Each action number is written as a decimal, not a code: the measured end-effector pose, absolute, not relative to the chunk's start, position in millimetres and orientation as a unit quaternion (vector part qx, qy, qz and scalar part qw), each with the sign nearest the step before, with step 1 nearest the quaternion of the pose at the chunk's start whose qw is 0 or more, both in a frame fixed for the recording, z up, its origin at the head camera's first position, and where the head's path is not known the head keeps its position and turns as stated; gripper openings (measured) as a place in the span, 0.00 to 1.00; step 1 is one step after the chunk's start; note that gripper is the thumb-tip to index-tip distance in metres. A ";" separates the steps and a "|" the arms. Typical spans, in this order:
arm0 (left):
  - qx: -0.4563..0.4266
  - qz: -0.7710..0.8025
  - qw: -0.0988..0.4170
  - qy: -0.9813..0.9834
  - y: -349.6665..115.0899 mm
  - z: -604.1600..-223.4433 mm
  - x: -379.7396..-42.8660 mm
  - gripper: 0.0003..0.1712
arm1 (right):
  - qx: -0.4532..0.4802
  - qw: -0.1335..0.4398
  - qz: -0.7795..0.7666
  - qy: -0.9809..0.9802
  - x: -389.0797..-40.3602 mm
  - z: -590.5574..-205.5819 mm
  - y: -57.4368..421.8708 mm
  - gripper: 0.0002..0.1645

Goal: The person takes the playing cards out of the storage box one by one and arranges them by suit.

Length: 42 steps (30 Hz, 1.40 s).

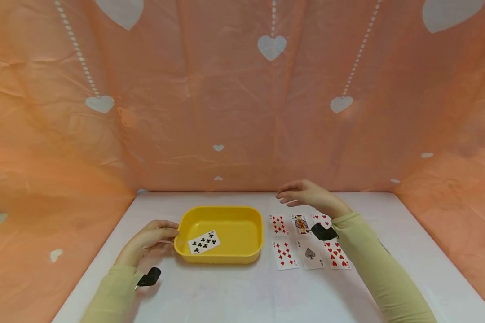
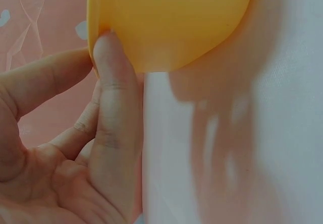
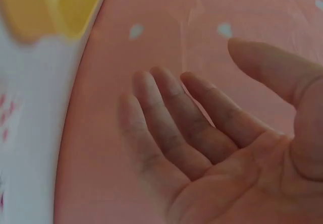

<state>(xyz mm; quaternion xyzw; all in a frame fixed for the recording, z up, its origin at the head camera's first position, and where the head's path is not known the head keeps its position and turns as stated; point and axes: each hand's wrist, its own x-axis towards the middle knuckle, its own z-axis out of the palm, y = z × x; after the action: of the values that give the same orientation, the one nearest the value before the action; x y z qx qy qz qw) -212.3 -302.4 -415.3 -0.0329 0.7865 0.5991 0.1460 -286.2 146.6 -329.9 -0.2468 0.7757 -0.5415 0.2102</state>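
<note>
My left hand (image 1: 155,236) pinches the left end of a yellow plastic tray (image 1: 238,259) between thumb and fingers. The left wrist view shows the thumb (image 2: 115,67) pressed on the tray's outer wall, with the index finger at the rim. Inside the tray, toward its left front, lies a clubs playing card (image 1: 204,242), face up. My right hand (image 1: 307,196) hovers over the back of the table, beyond the face-up cards, its fingers relaxed and slightly bent. Nothing is in its palm in the right wrist view.
Right of the tray, several playing cards lie in two rows, including a jack (image 1: 300,224), an ace of spades (image 1: 310,253), a nine of diamonds (image 1: 284,255) and a hearts card (image 1: 337,255). My right forearm partly covers them. An orange curtain (image 1: 234,112) with white hearts encloses the white table (image 1: 226,296).
</note>
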 end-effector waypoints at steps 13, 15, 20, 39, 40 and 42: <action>-0.042 0.588 0.142 0.795 -296.0 -415.5 -217.2 0.23 | -0.278 0.286 -0.519 0.756 -317.5 -336.2 41.2 0.25; -0.043 0.585 0.144 0.797 -295.5 -415.2 -217.7 0.23 | -0.277 0.299 -0.507 0.759 -321.0 -343.3 27.0 0.24; -0.039 0.583 0.144 0.799 -298.4 -415.8 -216.5 0.23 | -0.280 0.329 -0.476 0.766 -327.2 -366.6 -5.8 0.23; -0.030 0.598 0.152 0.786 -305.2 -411.2 -204.3 0.24 | -0.325 0.329 -0.255 0.849 -301.3 -395.6 -60.9 0.26; -0.028 0.597 0.152 0.787 -305.4 -411.3 -204.3 0.24 | -0.328 0.329 -0.248 0.850 -300.4 -396.0 -61.9 0.26; -0.034 0.601 0.151 0.784 -305.2 -411.4 -204.6 0.24 | -0.333 0.330 -0.241 0.850 -299.3 -396.4 -63.8 0.25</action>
<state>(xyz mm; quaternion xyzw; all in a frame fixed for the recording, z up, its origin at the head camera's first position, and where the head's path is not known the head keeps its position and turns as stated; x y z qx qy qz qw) -204.6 -305.2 -411.4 -0.0341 0.7838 0.6015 0.1506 -299.3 -63.8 -396.4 -0.3326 0.8498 -0.2409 0.3304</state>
